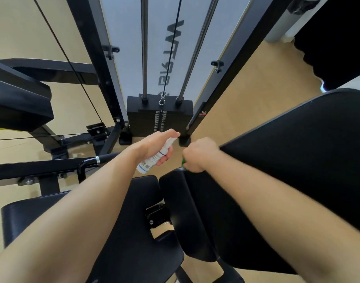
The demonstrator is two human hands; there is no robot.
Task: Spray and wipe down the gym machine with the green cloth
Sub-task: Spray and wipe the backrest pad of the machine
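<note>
While both forearms are stretched over the black seat pad (134,231), a white spray bottle (152,160) is gripped in the left hand (154,147), its fingers (167,155) curled round the body and the forefinger laid over the top. Just beside it, a green cloth (183,162) is clenched in the right hand (197,155), only a scrap showing, at the edge of the back pad (297,150). Beyond, the weight stack (159,117) is seen.

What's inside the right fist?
Only a sliver of the green cloth shows, poking out beside the right hand. The hand covers the rest of the cloth, so its size and fold cannot be seen.
</note>
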